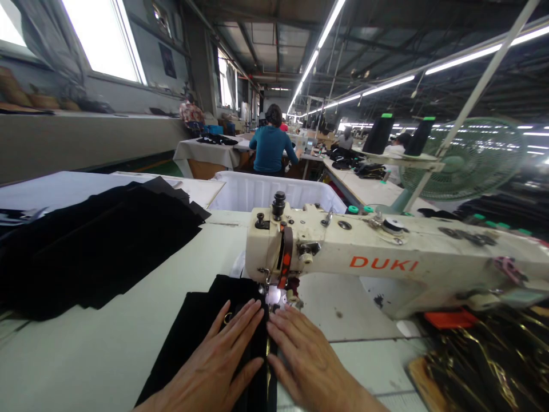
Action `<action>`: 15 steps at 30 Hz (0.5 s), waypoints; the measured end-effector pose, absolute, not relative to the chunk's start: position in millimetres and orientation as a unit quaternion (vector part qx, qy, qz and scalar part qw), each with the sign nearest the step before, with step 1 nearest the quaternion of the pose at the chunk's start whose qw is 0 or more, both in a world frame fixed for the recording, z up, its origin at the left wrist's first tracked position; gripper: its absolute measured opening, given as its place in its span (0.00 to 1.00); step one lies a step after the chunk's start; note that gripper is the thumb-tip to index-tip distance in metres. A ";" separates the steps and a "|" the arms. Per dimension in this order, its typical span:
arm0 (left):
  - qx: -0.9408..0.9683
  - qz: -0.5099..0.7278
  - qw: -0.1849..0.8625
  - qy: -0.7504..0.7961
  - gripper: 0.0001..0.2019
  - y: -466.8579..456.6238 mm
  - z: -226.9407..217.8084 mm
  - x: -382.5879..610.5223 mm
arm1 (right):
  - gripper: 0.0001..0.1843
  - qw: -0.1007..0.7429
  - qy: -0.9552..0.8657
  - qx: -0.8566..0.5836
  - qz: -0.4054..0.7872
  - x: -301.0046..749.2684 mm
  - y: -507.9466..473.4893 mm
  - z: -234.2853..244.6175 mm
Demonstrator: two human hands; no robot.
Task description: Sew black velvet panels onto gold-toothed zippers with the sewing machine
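Black fabric [180,337] lies on the bed of a cream sewing machine [326,240], its far edge close to the lit needle area. A strip with a gold line, which looks like a zipper [269,377], runs along the fabric's right side. My left hand [218,355] rests flat on the fabric with its fingers stretched toward the presser foot. Beside a small gold ring [227,318] on the fabric are its fingertips. Just right of the strip, my right hand [309,357] lies with outstretched fingers touching its edge. The presser foot itself is partly hidden.
A stack of black fabric pieces [98,240] covers the table's left. Black strips with gold lines [493,360] pile up at the right. Behind the machine stand a white plastic bin [274,191], thread cones [377,134] and a green fan [463,160]. A person [272,143] sits farther off.
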State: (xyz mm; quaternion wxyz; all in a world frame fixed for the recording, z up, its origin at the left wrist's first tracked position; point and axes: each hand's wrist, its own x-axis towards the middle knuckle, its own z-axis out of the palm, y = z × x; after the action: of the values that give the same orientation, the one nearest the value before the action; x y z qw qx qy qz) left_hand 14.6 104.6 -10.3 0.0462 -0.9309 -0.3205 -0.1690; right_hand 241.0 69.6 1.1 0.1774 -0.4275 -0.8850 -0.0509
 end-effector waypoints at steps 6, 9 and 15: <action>-0.931 -0.175 0.075 -0.312 0.36 104.2 -7.4 14.3 | 0.22 0.193 -0.883 -0.423 -0.069 241.6 70.3 0.8; -0.931 -0.181 0.071 -0.309 0.36 103.4 -3.1 14.6 | 0.22 0.205 -0.879 -0.424 -0.078 241.8 70.0 -1.4; -0.939 -0.153 0.058 -0.303 0.33 102.5 3.4 12.0 | 0.22 0.199 -0.878 -0.427 -0.078 242.6 70.8 -5.8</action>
State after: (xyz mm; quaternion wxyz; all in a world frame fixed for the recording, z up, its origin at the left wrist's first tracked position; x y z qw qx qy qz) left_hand 12.0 102.5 3.4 0.0582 -0.9389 -0.3029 -0.1527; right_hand 242.6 70.8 -5.8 0.1987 -0.4275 -0.8785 -0.0780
